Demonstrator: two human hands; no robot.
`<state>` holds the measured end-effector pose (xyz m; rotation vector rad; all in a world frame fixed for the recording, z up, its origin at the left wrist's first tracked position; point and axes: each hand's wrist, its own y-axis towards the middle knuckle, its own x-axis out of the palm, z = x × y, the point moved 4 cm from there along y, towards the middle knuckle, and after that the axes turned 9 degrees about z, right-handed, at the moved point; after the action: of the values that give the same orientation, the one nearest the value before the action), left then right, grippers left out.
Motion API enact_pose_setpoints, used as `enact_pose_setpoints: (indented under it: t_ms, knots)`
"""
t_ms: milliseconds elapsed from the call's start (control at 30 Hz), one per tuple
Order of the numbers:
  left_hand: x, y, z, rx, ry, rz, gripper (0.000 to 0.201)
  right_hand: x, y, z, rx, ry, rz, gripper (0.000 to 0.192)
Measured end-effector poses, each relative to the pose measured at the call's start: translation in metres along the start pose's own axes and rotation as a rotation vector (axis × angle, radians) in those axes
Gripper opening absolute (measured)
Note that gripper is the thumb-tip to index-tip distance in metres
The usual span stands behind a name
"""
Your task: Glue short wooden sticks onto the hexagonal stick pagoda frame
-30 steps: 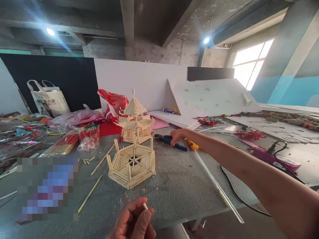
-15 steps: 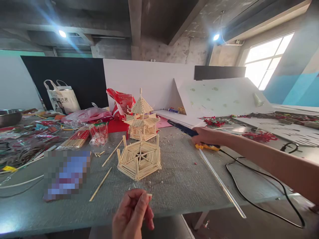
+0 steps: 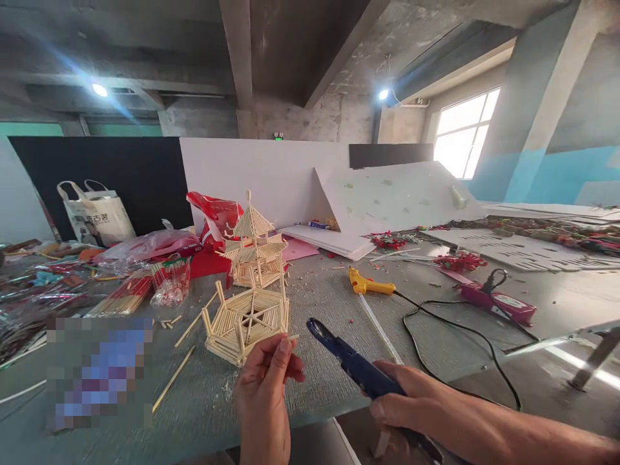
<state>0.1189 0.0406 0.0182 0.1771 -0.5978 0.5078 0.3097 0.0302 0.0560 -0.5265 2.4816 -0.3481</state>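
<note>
Grey felt covers the worktable [image 3: 339, 349] under a bare concrete ceiling, with white boards propped along the back and daylight let in through a window at the right. At the near edge, a short wooden stick [image 3: 292, 338] is pinched between thumb and fingertips of the left hand [image 3: 266, 378], which is raised just in front of a hexagonal stick base [image 3: 246, 320]. Blue-handled cutters [image 3: 356, 368] are gripped in the closed right hand [image 3: 411, 403], their jaws pointed up and left toward the stick, close to it but apart. Behind the base, a tiered stick pagoda [image 3: 254, 248] is seen standing upright. A yellow glue gun [image 3: 368, 284] is laid further back on the felt, its black cord [image 3: 460, 336] trailed across the table. Packets of sticks [image 3: 145, 287] and a red bag [image 3: 217, 216] are piled at the left.
</note>
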Motion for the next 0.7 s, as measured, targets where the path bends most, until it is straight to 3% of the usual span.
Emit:
enact_pose_setpoints:
  t_ms: [133,267,433,700]
  knots:
    - [0.006,0.005,0.0,0.138,0.115,0.008,0.016,0.016,0.009,0.001,0.02,0.113,-0.089,0.016]
    - [0.006,0.009,-0.008,0.279,0.259,0.029,0.019,0.022,0.011,-0.002,0.002,0.129,-0.057,0.017]
    - [-0.001,0.014,-0.019,0.366,0.287,0.038,0.02,0.023,0.01,-0.008,0.024,0.085,-0.062,0.014]
    - [0.0,0.015,-0.017,0.442,0.366,0.004,0.018,0.024,0.019,-0.003,0.066,0.0,-0.009,0.012]
